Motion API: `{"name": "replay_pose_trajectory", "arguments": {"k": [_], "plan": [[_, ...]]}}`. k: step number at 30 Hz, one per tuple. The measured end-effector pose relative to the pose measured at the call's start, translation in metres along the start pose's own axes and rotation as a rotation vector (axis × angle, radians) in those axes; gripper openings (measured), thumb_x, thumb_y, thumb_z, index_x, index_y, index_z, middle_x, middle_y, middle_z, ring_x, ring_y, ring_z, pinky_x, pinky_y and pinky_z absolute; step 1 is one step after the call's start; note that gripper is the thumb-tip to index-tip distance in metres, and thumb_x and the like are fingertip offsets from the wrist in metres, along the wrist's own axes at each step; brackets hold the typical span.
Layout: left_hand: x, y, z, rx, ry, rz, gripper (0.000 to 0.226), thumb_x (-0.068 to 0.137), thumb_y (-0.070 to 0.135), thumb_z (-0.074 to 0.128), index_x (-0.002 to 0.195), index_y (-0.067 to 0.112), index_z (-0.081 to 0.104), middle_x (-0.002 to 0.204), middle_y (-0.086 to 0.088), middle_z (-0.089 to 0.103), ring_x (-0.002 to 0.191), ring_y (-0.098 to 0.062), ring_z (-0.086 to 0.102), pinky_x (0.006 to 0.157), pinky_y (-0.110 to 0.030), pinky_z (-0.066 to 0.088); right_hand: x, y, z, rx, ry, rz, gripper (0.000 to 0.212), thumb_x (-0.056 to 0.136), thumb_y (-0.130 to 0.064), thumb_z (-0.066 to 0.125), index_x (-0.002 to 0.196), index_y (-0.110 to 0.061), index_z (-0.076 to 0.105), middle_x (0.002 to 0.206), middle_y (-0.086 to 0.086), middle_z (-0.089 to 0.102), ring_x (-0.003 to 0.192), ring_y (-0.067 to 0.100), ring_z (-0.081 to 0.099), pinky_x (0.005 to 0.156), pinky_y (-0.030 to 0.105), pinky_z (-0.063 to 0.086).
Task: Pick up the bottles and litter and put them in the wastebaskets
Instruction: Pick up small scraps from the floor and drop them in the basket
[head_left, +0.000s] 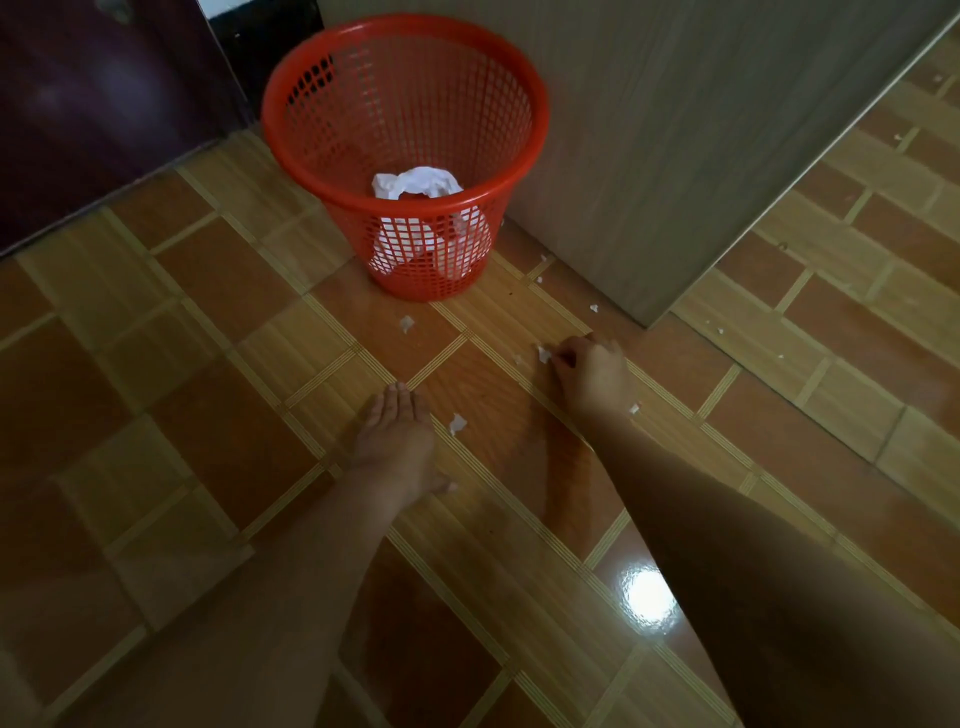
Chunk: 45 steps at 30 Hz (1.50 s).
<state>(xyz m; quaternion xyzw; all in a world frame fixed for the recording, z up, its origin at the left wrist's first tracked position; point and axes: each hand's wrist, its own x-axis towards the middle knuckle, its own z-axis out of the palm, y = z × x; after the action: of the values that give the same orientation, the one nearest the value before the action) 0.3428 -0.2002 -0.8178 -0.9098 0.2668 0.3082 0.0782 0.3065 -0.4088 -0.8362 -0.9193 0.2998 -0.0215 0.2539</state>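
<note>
Litter, small torn white paper scraps (457, 423), lies scattered on the glossy orange tiled floor (182, 364) before the red plastic mesh wastebasket (405, 156). Right hand (589, 371) pinches one white scrap (543, 354); left hand (395, 434) rests flat, fingers apart. Next: carrying it to the basket. No writing visible

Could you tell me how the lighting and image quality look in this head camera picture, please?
Head view: dim overall, with a bright glare spot on the glossy tiled floor; forearms near the bottom edge fall into deep shadow; wide-angle bending tilts the cabinet edges; the dark door top left looks soft and blurred; the red wastebasket stays fairly sharp.
</note>
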Motion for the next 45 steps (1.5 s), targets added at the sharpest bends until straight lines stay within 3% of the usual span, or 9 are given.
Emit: {"name": "replay_pose_trajectory", "arguments": {"k": [6, 11, 16, 23, 28, 34, 38, 43, 45], "plan": [[-0.003, -0.001, 0.001, -0.036, 0.015, 0.013, 0.117, 0.076, 0.06, 0.061, 0.145, -0.002, -0.011, 0.156, -0.022, -0.011, 0.146, -0.029, -0.012, 0.117, -0.036, -0.008, -0.008, -0.004, -0.001, 0.052, -0.081, -0.074, 0.017, 0.087, -0.022, 0.058, 0.095, -0.012, 0.069, 0.105, 0.006, 0.062, 0.099, 0.022, 0.055, 0.071, 0.03, 0.04], [-0.006, -0.006, 0.006, -0.105, 0.044, 0.018, 0.118, 0.074, 0.061, 0.061, 0.145, 0.001, -0.012, 0.156, -0.017, -0.014, 0.145, -0.026, -0.014, 0.119, -0.037, -0.006, -0.038, -0.031, 0.005, 0.15, -0.301, -0.236, 0.016, 0.088, -0.017, 0.056, 0.101, -0.014, 0.066, 0.107, 0.0, 0.063, 0.09, 0.009, 0.055, 0.079, 0.021, 0.043], [-0.006, -0.008, 0.008, -0.121, 0.057, 0.021, 0.119, 0.074, 0.062, 0.061, 0.145, 0.003, -0.013, 0.157, -0.015, -0.015, 0.146, -0.024, -0.015, 0.12, -0.038, -0.005, -0.047, -0.04, 0.029, 0.042, -0.402, -0.352, 0.015, 0.087, -0.022, 0.058, 0.1, -0.019, 0.065, 0.104, 0.001, 0.066, 0.092, 0.015, 0.061, 0.081, 0.036, 0.054], [-0.006, -0.008, 0.008, -0.136, 0.061, 0.022, 0.118, 0.074, 0.06, 0.062, 0.146, 0.003, -0.012, 0.157, -0.014, -0.015, 0.146, -0.023, -0.014, 0.118, -0.037, -0.006, -0.048, -0.035, 0.03, -0.052, -0.385, -0.449, 0.037, 0.085, -0.03, 0.058, 0.121, -0.022, 0.057, 0.115, 0.002, 0.059, 0.109, 0.02, 0.051, 0.086, 0.04, 0.05], [-0.005, -0.007, 0.008, -0.113, 0.052, 0.019, 0.118, 0.074, 0.061, 0.061, 0.145, 0.002, -0.012, 0.157, -0.015, -0.015, 0.146, -0.023, -0.014, 0.118, -0.037, -0.006, -0.054, -0.039, 0.038, -0.084, -0.303, -0.461, 0.033, 0.086, -0.034, 0.056, 0.118, -0.026, 0.059, 0.115, 0.001, 0.057, 0.111, 0.021, 0.047, 0.081, 0.039, 0.049], [-0.006, -0.007, 0.006, -0.118, 0.03, 0.019, 0.118, 0.075, 0.06, 0.061, 0.145, 0.002, -0.014, 0.157, -0.015, -0.016, 0.146, -0.024, -0.015, 0.119, -0.039, -0.004, -0.06, -0.04, 0.041, -0.041, -0.246, -0.437, 0.024, 0.086, -0.028, 0.059, 0.107, -0.017, 0.064, 0.111, 0.003, 0.058, 0.107, 0.022, 0.05, 0.077, 0.039, 0.051], [-0.007, -0.003, 0.003, -0.115, 0.047, 0.021, 0.119, 0.074, 0.057, 0.064, 0.145, 0.007, -0.016, 0.157, -0.016, -0.012, 0.146, -0.026, -0.013, 0.119, -0.042, -0.004, -0.057, -0.027, 0.028, 0.064, -0.198, -0.373, 0.019, 0.087, -0.025, 0.057, 0.103, -0.017, 0.065, 0.107, 0.002, 0.06, 0.099, 0.016, 0.055, 0.078, 0.032, 0.05], [-0.003, 0.006, -0.004, -0.119, 0.041, 0.043, 0.117, 0.076, 0.052, 0.066, 0.146, 0.012, -0.018, 0.156, -0.02, -0.014, 0.145, -0.03, -0.012, 0.119, -0.046, -0.002, -0.037, 0.014, -0.012, 0.126, -0.044, -0.122, 0.012, 0.089, -0.022, 0.055, 0.094, -0.015, 0.064, 0.096, 0.002, 0.065, 0.084, 0.013, 0.057, 0.072, 0.027, 0.045], [0.002, 0.01, -0.008, -0.124, 0.038, 0.042, 0.116, 0.076, 0.05, 0.067, 0.146, 0.011, -0.017, 0.155, -0.02, -0.016, 0.145, -0.031, -0.013, 0.12, -0.044, -0.001, -0.029, 0.031, -0.026, 0.146, 0.021, 0.021, 0.011, 0.09, -0.02, 0.054, 0.094, -0.014, 0.063, 0.094, 0.004, 0.067, 0.083, 0.018, 0.061, 0.073, 0.033, 0.05]]}}
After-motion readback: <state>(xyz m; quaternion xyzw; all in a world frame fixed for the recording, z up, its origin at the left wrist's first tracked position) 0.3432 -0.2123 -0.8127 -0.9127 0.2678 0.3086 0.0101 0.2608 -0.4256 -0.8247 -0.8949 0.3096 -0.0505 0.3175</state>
